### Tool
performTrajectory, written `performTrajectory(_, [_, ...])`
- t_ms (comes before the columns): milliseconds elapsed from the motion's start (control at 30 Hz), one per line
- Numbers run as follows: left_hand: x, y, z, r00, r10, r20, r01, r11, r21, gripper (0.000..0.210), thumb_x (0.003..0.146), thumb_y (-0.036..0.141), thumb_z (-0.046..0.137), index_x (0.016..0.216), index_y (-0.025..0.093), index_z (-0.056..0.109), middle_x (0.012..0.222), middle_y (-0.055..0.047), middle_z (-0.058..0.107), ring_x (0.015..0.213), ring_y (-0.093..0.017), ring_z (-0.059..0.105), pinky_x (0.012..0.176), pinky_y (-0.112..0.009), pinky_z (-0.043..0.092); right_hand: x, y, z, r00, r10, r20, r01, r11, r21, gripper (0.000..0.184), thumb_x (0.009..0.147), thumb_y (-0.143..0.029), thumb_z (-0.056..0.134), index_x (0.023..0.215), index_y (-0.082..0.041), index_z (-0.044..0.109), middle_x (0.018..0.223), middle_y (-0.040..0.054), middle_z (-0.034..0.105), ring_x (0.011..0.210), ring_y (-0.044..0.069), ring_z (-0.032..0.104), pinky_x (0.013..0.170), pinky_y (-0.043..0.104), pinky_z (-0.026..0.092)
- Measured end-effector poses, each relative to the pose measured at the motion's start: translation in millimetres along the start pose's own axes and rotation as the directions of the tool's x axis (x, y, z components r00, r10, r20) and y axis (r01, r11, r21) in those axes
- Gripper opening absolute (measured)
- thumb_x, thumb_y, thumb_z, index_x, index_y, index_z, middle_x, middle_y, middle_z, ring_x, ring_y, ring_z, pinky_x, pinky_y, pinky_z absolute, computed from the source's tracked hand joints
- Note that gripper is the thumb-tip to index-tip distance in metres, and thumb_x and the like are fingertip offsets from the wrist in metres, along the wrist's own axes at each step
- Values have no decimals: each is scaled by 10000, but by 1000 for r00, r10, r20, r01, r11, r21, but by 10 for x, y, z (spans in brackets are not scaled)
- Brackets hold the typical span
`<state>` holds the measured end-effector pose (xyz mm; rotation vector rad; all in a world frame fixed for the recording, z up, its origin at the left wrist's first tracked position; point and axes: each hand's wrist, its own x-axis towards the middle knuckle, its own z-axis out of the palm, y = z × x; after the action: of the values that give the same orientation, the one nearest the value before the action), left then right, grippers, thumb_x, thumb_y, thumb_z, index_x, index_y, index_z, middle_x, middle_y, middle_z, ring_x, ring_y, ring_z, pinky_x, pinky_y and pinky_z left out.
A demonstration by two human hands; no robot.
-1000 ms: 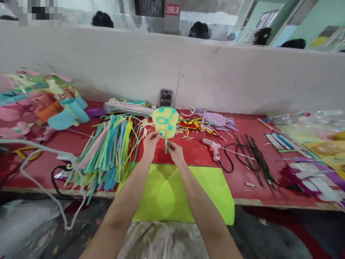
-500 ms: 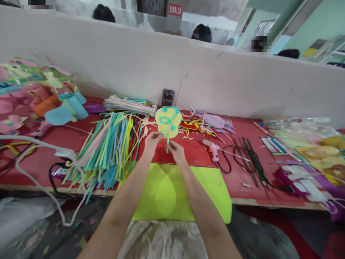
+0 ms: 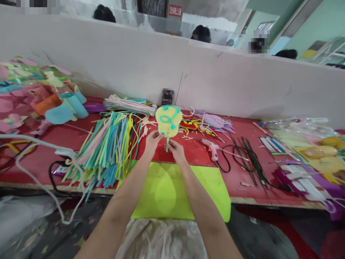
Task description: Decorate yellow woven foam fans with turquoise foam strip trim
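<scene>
Yellow fan (image 3: 169, 124), teal loop trim with small teal flowers, upright, mid-view, above the red mat (image 3: 199, 153) on the counter (image 3: 237, 190). Green handle (image 3: 167, 145) points down from its lower edge. Left hand (image 3: 151, 141): grip pinching the fan's lower left edge, by a small pale blue flower. Right hand (image 3: 176, 149): grip pinching the green handle, thumb and fingers pressed together on it. Both forearms reach forward over a lime sheet (image 3: 210, 190) at the counter's front edge.

Left of the hands: big pile of fuzzy sticks (image 3: 107, 151), mixed pastel colours, ends fanned toward the front edge. Second bundle (image 3: 132, 104) lies behind it. Far left: heap of cut shapes, incl. a light blue boot (image 3: 64, 109). Behind the fan: dark blurred object (image 3: 167, 97) against the white partition (image 3: 226, 82), can't tell what. Purple bundle (image 3: 215, 121) back right of the fan, pale scraps (image 3: 185, 137) nearer.

Right of the hands: pink glue gun (image 3: 214, 149) on the counter, well apart from both hands, black cord near. Dark thin rods (image 3: 245, 158) further right, then a purple and white power strip (image 3: 302, 181). Tops of heads (image 3: 104, 13) show beyond the partition; red sign (image 3: 175, 10) above.
</scene>
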<state>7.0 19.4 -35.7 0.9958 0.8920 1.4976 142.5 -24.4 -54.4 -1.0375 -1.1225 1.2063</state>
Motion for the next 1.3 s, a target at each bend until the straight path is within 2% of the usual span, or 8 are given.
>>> performTrajectory(233, [11,-54,-2,997,-75,-18,74,995,-60,385,582,342,768,886,170,608,915,-51,681,854,-190,651,817,-390,529,18,10,-15,1000,7,-3,-7,1000,-26,420,638,-375,699,1021,-203,680,869,21,703,756,173,627,718,316,527])
performTrajectory(500, [-15,-72,11,998,-4,-61,6,1000,29,318,625,343,723,861,181,587,870,-24,656,844,-166,635,818,-344,515,-16,-52,-6,1000,-4,10,5,998,-58,384,649,-369,694,995,-204,692,868,19,701,759,163,621,723,298,518])
performTrajectory(600, [-11,-58,25,999,3,-34,-1,999,53,312,641,355,705,867,186,572,868,-22,646,845,-167,630,811,-340,511,-16,-51,-15,999,-37,12,37,996,-84,362,661,-364,686,985,-205,695,886,19,701,787,163,622,747,295,511])
performTrajectory(700, [-3,-39,31,996,88,-33,-85,992,92,352,644,343,707,918,193,544,899,-31,627,859,-172,622,787,-334,515,-11,-44,-24,998,-57,22,59,993,-102,356,675,-360,676,995,-204,694,865,17,698,773,163,618,739,294,507])
performTrajectory(800, [-9,0,21,961,251,-115,-228,956,183,448,632,300,729,1008,207,504,1046,-57,583,920,-167,605,795,-309,508,-9,-39,-28,997,-78,25,80,990,-112,355,683,-354,671,1004,-205,693,871,18,697,784,163,615,756,297,498])
performTrajectory(867, [-24,36,9,945,309,-107,-271,924,270,398,661,293,712,1000,207,521,1106,-67,557,945,-166,596,810,-304,502,-9,-41,-30,996,-84,22,86,989,-117,356,682,-356,672,1003,-204,694,874,17,699,789,162,614,778,299,491])
performTrajectory(1033, [-63,100,4,940,342,7,-310,843,440,158,744,317,643,851,202,641,1179,-82,517,1145,-224,502,863,-332,485,-13,-59,-31,997,-75,20,76,990,-114,375,678,-370,670,1010,-198,691,860,15,696,766,160,607,759,297,497])
performTrajectory(1300, [-82,120,-3,924,381,44,-373,867,330,230,854,250,453,887,237,680,1219,-54,518,1221,-204,445,1015,-376,400,-6,-28,-35,999,-23,24,24,999,-45,393,657,-373,686,1014,-210,687,836,6,687,698,151,602,685,292,505])
